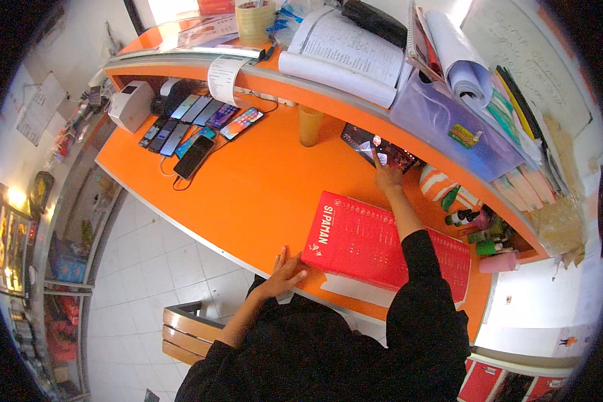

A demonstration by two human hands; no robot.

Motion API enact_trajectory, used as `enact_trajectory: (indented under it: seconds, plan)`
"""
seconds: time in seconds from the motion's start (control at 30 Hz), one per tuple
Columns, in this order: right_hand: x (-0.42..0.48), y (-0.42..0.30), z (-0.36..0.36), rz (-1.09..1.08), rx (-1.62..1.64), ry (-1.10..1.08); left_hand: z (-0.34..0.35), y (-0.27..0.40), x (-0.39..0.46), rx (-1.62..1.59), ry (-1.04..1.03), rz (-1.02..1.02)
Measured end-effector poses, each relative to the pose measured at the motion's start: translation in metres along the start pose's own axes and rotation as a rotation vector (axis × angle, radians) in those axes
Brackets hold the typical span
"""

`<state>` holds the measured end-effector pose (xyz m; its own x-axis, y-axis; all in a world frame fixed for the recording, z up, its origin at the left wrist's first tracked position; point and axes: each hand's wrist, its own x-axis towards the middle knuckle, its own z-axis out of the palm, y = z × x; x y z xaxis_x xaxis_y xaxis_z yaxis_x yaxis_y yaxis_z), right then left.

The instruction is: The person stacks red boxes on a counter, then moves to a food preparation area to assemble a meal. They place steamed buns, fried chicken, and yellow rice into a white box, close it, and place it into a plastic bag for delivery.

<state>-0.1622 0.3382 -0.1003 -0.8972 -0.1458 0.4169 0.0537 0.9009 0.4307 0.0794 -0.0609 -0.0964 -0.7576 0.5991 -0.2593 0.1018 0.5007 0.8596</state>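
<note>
My right hand [388,176] reaches across the orange desk to a tablet [379,148] that leans under the raised shelf. Its index finger is stretched out and appears to touch the lit screen, while the other fingers look curled; it holds nothing. My left hand [283,275] rests at the desk's front edge with its fingers apart and empty. Beside it lies a large red printed board or flat box [362,241] bearing white writing, partly covered by my right forearm. White paper [357,290] sticks out from under its near side.
Several smartphones [194,157], some lit, lie with cables at the desk's left. Near them stand a white receipt printer [131,106] and a hanging receipt [223,80]. An amber cup [310,126] stands mid-desk. Small bottles [487,231] fill the right cubby. The shelf [331,111] overhangs the back.
</note>
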Motion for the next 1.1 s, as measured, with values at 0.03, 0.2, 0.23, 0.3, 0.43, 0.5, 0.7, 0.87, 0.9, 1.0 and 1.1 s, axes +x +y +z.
enact_trajectory:
  seconds: [0.03,0.2,0.23,0.3,0.43,0.5,0.7,0.87,0.9,1.0,1.1]
  plan:
    - [0.001,0.002,-0.002,-0.007,0.022,0.043,0.001,-0.001,0.0,0.009,0.012,0.009]
    - [0.024,-0.006,-0.046,0.1,0.162,-0.505,-0.009,-0.004,-0.005,-0.002,-0.034,0.017]
    - [0.034,-0.015,-0.069,0.118,0.215,-0.654,-0.01,-0.008,-0.01,0.007,-0.008,0.01]
    - [0.034,-0.009,-0.073,0.104,0.197,-0.688,-0.006,-0.006,-0.005,0.025,0.013,0.042]
    - [0.016,-0.032,-0.084,-0.027,0.337,-0.463,-0.005,0.009,-0.004,0.071,0.108,0.117]
    - [0.025,-0.083,-0.147,-0.173,0.548,-0.448,-0.001,-0.005,-0.008,0.195,0.16,0.174]
    - [0.069,-0.236,-0.249,-0.731,0.766,-0.494,-0.047,-0.002,0.005,0.1,-0.135,0.388]
    - [0.113,-0.375,-0.276,-0.644,0.867,-0.438,-0.126,-0.062,-0.043,-0.226,-0.091,0.236]
    - [0.126,-0.401,-0.279,-0.621,0.877,-0.446,-0.149,-0.075,-0.063,-0.283,-0.063,0.151]
    - [0.166,-0.477,-0.272,-0.522,1.062,-0.384,-0.216,-0.127,-0.123,-0.248,0.152,-0.029]
    - [0.208,-0.537,-0.273,-0.381,1.225,-0.35,-0.287,-0.171,-0.171,-0.247,0.303,-0.188]
